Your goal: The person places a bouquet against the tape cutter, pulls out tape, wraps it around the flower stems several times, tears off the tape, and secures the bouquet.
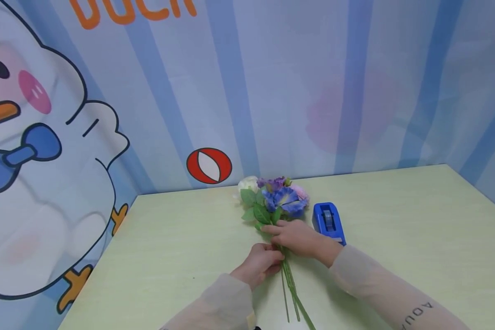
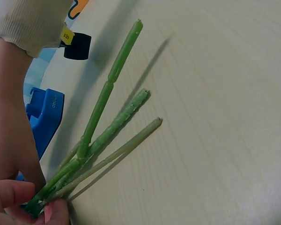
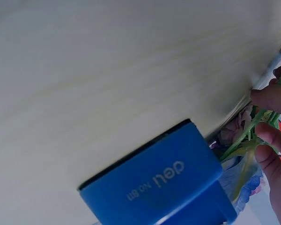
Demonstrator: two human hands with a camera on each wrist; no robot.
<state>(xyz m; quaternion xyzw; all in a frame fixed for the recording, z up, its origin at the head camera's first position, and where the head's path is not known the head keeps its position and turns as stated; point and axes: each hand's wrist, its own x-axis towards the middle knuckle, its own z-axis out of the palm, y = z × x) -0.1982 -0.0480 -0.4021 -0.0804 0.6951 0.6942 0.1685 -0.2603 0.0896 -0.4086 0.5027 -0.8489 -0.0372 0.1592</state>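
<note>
A bunch of artificial flowers (image 1: 286, 199) in white, purple, blue and pink lies on the table, heads toward the back wall. My left hand (image 1: 260, 263) pinches the green stems (image 2: 97, 112) between thumb and fingers partway down; their cut ends fan out past the grip in the left wrist view. Higher up, just below the leaves, my right hand (image 1: 297, 236) holds the stems, its thumb and fingers around them in the right wrist view (image 3: 276, 140). Right beside that hand stands a blue tape dispenser (image 1: 329, 217), partly hidden by the right wrist.
The pale wooden table (image 1: 181, 238) ends at a wall hanging with blue stripes and a cartoon duck (image 1: 45, 220). Lettering marks the right sleeve (image 1: 387, 288). A small black device (image 2: 77, 46) shows at the right cuff in the left wrist view.
</note>
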